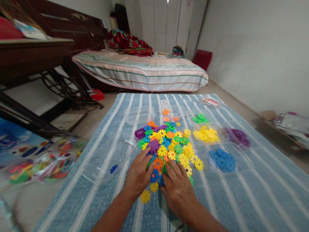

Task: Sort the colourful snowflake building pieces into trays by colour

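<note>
A heap of flat, flower-shaped plastic discs [169, 141] in yellow, green, blue, orange and purple lies on a blue striped cloth [241, 199]. My left hand [137, 177] rests palm down on the near left edge of the heap, fingers spread over blue and orange discs. My right hand [177, 188] lies beside it on the near right edge, fingers touching green and yellow discs. Neither hand visibly grips a disc. Clear trays to the right hold sorted discs: green [200, 118], yellow [207, 134], purple [238, 136], blue [223, 160].
A clear tray [106, 167] with one blue disc sits left of the heap. Bags of colourful pieces [48, 161] lie on the floor at left. A bed [145, 71] stands beyond the cloth, a dark wooden table [31, 54] at left, boxes [282, 129] at right.
</note>
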`<state>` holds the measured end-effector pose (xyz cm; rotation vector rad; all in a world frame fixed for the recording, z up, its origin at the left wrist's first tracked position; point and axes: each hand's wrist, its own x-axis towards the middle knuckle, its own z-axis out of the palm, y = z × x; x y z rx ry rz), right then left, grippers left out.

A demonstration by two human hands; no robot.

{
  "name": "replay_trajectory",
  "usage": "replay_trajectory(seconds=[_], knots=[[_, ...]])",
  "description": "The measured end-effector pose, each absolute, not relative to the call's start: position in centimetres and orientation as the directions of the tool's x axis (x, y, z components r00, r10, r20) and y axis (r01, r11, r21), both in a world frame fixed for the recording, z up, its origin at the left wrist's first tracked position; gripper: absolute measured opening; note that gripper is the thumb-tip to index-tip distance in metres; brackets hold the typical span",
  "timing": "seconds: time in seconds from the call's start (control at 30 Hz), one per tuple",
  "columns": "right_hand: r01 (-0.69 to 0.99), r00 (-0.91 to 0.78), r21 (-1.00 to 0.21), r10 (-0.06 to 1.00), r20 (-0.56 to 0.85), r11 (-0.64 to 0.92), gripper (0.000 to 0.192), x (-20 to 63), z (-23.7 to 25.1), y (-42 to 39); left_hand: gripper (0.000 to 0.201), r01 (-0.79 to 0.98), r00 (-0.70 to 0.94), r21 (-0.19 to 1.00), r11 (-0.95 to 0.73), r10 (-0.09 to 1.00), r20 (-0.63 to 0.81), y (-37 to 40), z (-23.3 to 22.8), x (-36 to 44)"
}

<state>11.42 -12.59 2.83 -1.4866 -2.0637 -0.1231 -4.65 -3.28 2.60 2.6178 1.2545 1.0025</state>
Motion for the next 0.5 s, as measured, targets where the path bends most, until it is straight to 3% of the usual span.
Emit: replay_trajectory(seconds=[0.3, 0.4, 0.5], knots=[[0.857, -0.161, -0.258, 0.709, 0.687, 0.445, 0.015, 12.6, 4.0, -12.4, 0.020, 0.672, 0.465, 0.305, -0.675, 0.705, 0.536, -3.2, 2.6, -4.7], [0.874, -0.103, -0.271, 0.698, 0.709, 0.404, 0.015, 15.0, 5.6, -12.4, 0.020, 0.676, 0.465, 0.301, -0.672, 0.706, 0.534, -3.2, 2.5, -4.7], [0.937, -0.046, -0.203, 0.676, 0.735, 0.285, 0.013, 19.2, 7.2, -12.9, 0.020, 0.676, 0.464, 0.311, -0.668, 0.714, 0.524, -3.3, 2.5, -4.7]])
